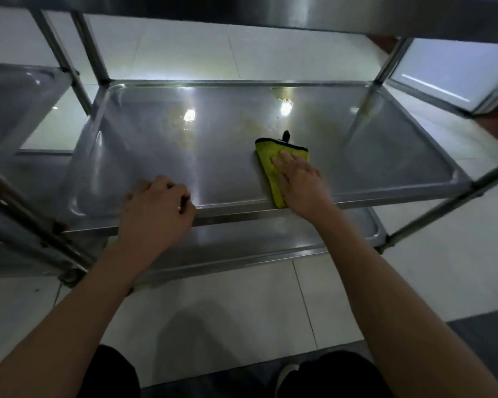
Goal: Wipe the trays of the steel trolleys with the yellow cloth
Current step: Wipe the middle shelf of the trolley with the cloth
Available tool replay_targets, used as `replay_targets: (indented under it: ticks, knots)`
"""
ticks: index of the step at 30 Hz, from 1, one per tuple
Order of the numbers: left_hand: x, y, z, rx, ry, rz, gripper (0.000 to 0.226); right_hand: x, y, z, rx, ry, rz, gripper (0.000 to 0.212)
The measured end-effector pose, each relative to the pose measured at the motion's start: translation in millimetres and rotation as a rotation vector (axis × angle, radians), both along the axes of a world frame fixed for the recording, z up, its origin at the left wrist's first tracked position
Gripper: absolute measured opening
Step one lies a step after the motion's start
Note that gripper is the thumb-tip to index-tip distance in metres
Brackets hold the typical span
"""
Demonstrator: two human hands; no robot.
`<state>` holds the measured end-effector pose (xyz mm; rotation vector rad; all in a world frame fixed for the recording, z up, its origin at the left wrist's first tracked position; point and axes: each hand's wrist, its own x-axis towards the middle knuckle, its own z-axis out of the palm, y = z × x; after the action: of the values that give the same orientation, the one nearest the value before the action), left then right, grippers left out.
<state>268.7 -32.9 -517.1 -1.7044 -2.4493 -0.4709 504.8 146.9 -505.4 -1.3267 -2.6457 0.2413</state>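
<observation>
middle tray (213, 156) of steel trolley (383, 73) in view from above, kneeling position, dark trousers and one white shoe (288, 374) at bottom edge.

right hand (302, 182) flat on yellow cloth (268, 159) — fingers (285, 158) straight and spread, pressing cloth onto tray surface, not curled round it. cloth folded to a wedge, black trim along far edge, small black loop sticking up at its far corner. cloth lying right of tray centre, near end reaching the front rim.

left hand (158, 205) on front rim of same tray, left of the cloth and well apart from it; fingers curled over the rim, gripping it. ring on one finger.

yellowish smears and specks on far half of tray, beyond cloth — bright lamp reflections among them.

lower tray (270, 237) visible under front rim. upper tray only as a dark edge along top of frame.

second trolley (26, 93) at left, just beside. white tiled floor (213, 305) below; white cabinet (454, 73) at far right.
</observation>
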Motion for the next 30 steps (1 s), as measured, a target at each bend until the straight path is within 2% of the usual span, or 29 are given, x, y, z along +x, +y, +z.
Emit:
replay_targets:
  ticks: [6,12,19,25,27,30]
  knots:
    - [-8.2,-7.3,10.6,-0.052,-0.020,-0.024,0.023,21.6,9.5,3.2,0.007,-0.001,-0.102,0.042]
    - [-50.0,-32.0,14.5,-0.094,0.002,0.109,0.027,-5.7,-4.9,0.0,0.067,-0.025,-0.075,0.039]
    - [-56.2,-41.5,8.8,-0.019,-0.063,0.009,0.033,-120.1,-44.8,-3.9,0.036,-0.093,0.088,0.048]
    - [-57.9,-47.2,1.4,0.071,-0.217,0.129,0.041,-205.1,-71.7,-1.5,0.031,-0.104,0.267,0.059]
    - [-58.6,-50.9,-1.7,0.083,-0.209,0.164,0.045,-221.1,-68.4,-3.9,0.034,-0.119,0.318,0.055]
    - [-60.3,-54.6,-3.1,0.082,-0.104,0.167,0.047,-242.0,-65.9,-7.0,0.021,-0.113,0.372,0.054]
